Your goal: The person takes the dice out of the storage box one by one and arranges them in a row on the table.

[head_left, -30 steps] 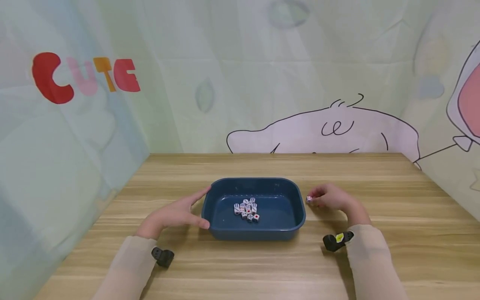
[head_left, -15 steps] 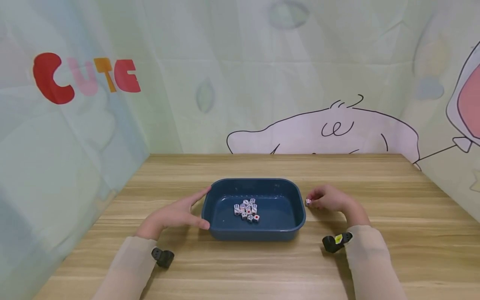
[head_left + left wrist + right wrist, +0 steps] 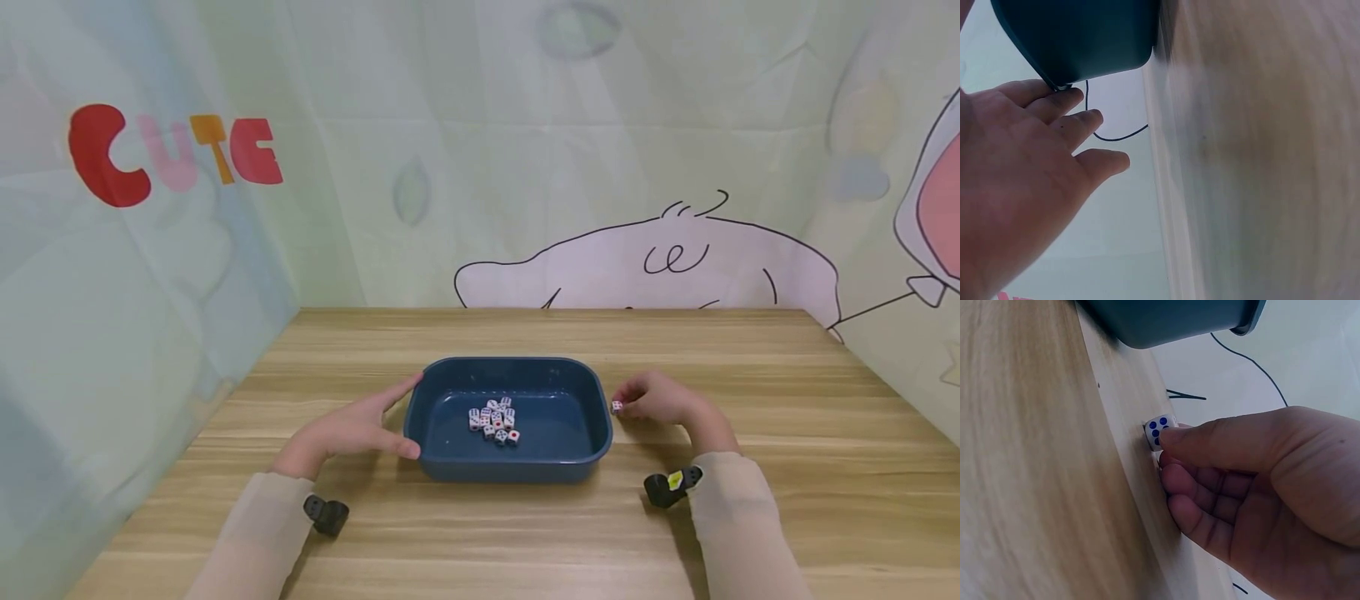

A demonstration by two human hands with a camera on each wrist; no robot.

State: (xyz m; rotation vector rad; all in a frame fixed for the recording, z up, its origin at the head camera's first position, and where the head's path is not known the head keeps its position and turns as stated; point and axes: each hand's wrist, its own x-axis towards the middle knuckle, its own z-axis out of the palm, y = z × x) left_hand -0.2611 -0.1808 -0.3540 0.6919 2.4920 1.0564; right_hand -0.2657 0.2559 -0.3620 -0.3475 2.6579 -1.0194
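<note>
Head view, biggest stuff first: pale cartoon backdrop [image 3: 345,233] behind a wood-grain table [image 3: 480,542], with a dark blue tray [image 3: 517,472] sitting on it. Left hand [image 3: 356,427] is spread at the tray's left side, thumb and fingers well apart and touching it. Right hand [image 3: 660,398] is near the opposite wall, thumb and fingers closed in a pinch. Bunch of white dice [image 3: 497,420] inside the tray, slightly left of center. Tiniest thing: a single die [image 3: 617,407] clamped in that pinch, just outside the tray, blue pips facing the right wrist cam.
</note>
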